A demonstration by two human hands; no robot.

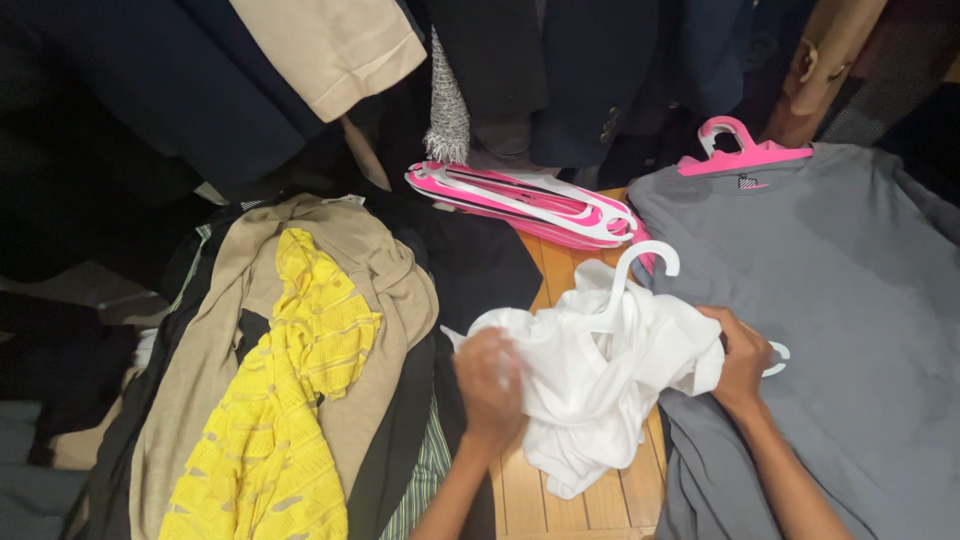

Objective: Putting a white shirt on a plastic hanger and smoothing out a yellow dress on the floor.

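Note:
A crumpled white garment (590, 385) lies on a wooden slatted surface (545, 495), with a white plastic hanger (632, 272) poking out of its top. My left hand (490, 385) grips the garment's left side. On the right edge, my right hand (742, 355) clutches the same white cloth, resting over a grey t-shirt (840, 300). That grey t-shirt lies flat on a pink hanger (742, 148).
A stack of pink and white hangers (525, 200) lies behind the white garment. To the left is a pile with a yellow knit top (290, 400) over a beige garment (380, 290) and dark clothes. Dark jackets (570, 80) hang along the back.

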